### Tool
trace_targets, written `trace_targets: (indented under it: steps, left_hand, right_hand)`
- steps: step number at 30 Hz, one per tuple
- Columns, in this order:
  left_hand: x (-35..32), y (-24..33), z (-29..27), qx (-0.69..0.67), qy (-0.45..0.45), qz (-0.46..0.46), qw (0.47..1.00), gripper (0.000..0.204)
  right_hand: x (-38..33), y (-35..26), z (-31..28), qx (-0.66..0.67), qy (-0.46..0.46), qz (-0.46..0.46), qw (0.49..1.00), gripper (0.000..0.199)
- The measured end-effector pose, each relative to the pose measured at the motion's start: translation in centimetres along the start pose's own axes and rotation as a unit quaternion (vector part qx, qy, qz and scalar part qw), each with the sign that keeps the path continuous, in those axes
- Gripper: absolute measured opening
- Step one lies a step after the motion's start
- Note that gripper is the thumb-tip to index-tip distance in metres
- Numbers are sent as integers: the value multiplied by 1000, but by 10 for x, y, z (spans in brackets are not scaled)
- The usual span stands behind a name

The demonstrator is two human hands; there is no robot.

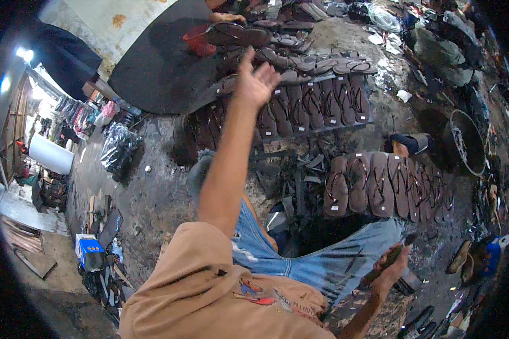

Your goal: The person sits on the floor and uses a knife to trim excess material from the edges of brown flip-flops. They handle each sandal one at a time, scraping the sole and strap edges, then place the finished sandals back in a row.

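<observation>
Two hands: both belong to the seated person.
Left hand point(256, 79): fingers spread, empty, over the far sandal rack point(316, 104).
Near sandal row point(379, 186): this side of that rack, brown pairs side by side.
Right hand point(391, 265): closed around a dark tool point(385, 261), well below the rack.

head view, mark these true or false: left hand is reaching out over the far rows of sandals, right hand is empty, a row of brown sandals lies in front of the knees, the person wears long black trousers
1. The left hand reaches out over the far rows of sandals: true.
2. The right hand is empty: false, it grips a dark tool-like object; what it is cannot be told.
3. A row of brown sandals lies in front of the knees: true.
4. The person wears long black trousers: false, they are torn blue denim shorts.
</observation>
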State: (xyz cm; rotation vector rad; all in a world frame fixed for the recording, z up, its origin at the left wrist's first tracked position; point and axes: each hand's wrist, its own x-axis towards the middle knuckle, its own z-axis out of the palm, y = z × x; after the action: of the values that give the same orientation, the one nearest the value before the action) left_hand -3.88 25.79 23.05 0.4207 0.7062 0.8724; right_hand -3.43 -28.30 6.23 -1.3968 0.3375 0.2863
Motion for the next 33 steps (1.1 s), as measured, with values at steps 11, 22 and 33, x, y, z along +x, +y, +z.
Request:
trace_targets:
  steps: [11,22,33]
  left_hand:
    - [-117,-326,-212,519,-67,-246,816,114]
    - [-102,-190,-114,549,-114,9,828,53]
    - [-136,-168,-91,526,-117,-144,830,34]
  right_hand:
    - [-47,4,30,104,8,83,991,49]
    - [-69,2,75,-132,-195,-15,972,23]
    - [-82,38,123,-267,-235,-4,935,32]
